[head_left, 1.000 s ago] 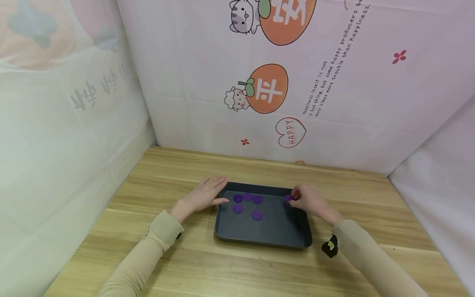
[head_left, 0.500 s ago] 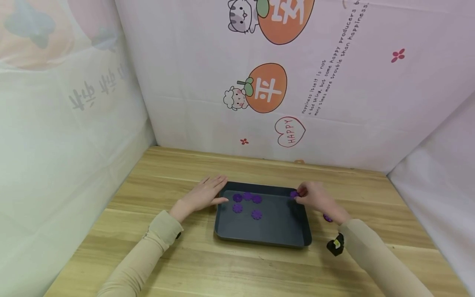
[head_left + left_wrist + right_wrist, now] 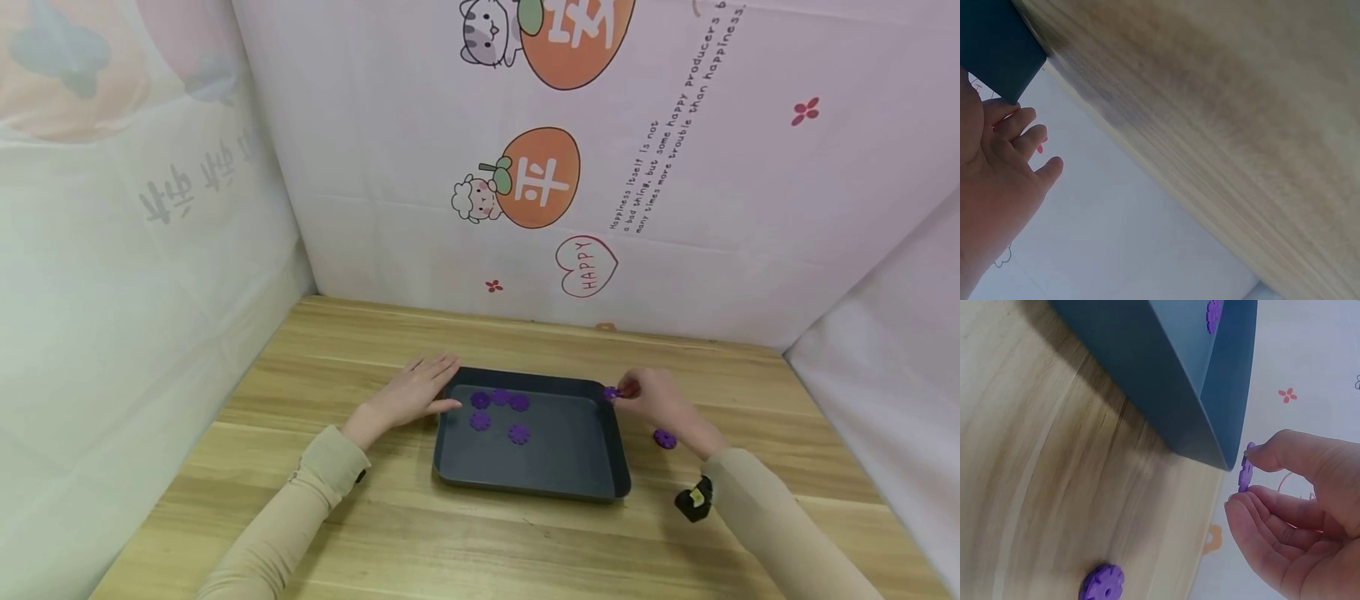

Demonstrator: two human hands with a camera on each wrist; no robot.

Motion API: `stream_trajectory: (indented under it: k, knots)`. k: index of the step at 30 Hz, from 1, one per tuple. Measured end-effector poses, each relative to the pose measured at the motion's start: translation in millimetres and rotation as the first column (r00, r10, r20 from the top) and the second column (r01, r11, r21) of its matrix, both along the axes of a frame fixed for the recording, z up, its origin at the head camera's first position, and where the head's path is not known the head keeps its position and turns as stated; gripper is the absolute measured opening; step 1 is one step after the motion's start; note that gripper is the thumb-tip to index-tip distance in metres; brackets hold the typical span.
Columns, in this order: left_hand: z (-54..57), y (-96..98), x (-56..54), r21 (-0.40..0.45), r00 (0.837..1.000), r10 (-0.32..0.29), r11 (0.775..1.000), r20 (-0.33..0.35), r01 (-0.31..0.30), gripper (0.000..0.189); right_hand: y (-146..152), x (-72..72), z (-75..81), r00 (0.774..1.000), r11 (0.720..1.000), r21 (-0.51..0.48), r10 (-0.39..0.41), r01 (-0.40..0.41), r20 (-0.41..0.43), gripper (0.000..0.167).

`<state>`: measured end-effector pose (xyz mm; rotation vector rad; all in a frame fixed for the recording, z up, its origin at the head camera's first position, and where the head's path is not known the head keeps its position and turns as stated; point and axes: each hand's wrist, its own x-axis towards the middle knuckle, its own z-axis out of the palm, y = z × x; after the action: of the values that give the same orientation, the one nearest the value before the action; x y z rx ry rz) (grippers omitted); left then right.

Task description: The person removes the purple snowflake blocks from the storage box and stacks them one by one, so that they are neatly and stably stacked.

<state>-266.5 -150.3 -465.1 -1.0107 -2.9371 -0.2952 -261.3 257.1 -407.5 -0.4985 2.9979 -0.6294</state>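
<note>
My right hand (image 3: 658, 402) pinches a purple notched plastic disc (image 3: 1245, 470) between thumb and fingertips, close to the far right corner of the dark grey tray (image 3: 555, 454). In the right wrist view the disc stands edge-on, near the tray's corner. My left hand (image 3: 412, 390) rests with straight fingers at the tray's far left corner, its thumb reaching over the rim. Several more purple discs (image 3: 519, 433) lie in the tray, mostly toward its far left. Another purple disc (image 3: 664, 438) lies on the table to the right of the tray, below my right wrist.
The tray stands on a wood-grain table (image 3: 390, 533). A white printed cloth (image 3: 390, 208) hangs behind it, and more white cloth (image 3: 135, 275) closes off the left and right sides. A black strap piece (image 3: 694, 498) hangs at my right cuff.
My right hand has moved right with the pinched disc, from inside the tray toward its far right corner. The disc on the table has come into view from behind the arm. My left hand stays put.
</note>
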Motion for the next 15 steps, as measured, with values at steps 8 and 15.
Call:
stream_trajectory:
  k: [8,15]
  knots:
    - [-1.2,-0.3,-1.1,-0.015,1.000,0.008,1.000,0.010,-0.008,0.077,12.3,1.9,-3.0,1.000,1.000,0.008,0.001,-0.001,-0.010,0.024]
    - [-1.3,0.5,-1.2,-0.023,1.000,0.008,1.000,0.006,-0.007,0.077,24.9,6.0,-4.4,0.999,1.000,-0.007,-0.020,0.020,0.038,0.026]
